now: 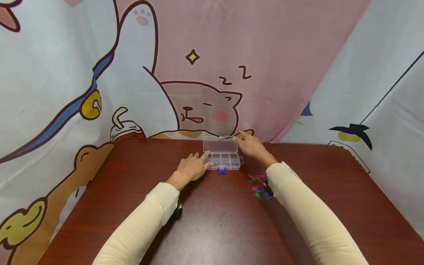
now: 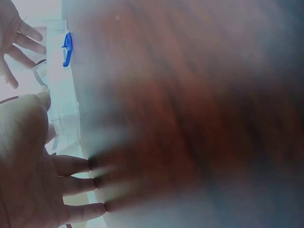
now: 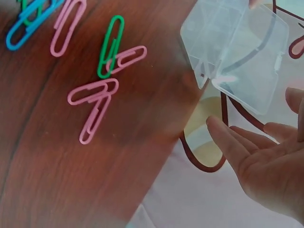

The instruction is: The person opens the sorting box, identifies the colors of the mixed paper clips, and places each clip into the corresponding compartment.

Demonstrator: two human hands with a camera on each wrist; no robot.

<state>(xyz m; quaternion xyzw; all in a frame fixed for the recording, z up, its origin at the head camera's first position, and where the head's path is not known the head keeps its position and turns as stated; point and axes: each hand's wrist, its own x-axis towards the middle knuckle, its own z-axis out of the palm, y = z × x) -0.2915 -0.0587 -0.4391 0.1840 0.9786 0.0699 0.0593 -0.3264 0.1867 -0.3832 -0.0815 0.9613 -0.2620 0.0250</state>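
Observation:
A clear plastic compartment box (image 1: 225, 162) stands on the table with its lid (image 1: 220, 145) raised at the back. A blue latch (image 1: 222, 170) hangs on its front. My left hand (image 1: 193, 166) is at the box's left end, thumb and index finger spread against it. In the left wrist view, the other fingers of that hand (image 2: 28, 161) extend straight down to the tabletop. My right hand (image 1: 251, 145) is by the lid's right edge, its fingers extended. From the right wrist, a gap shows between that hand (image 3: 270, 166) and the lid (image 3: 261, 71).
Several pink, green and blue paper clips lie loose on the dark red-brown table (image 1: 212, 221), right of the box and near my right sleeve (image 1: 304, 206). A pink clip (image 3: 92, 118) lies near the table edge. Behind the table hangs a cartoon-printed cloth (image 1: 265, 55).

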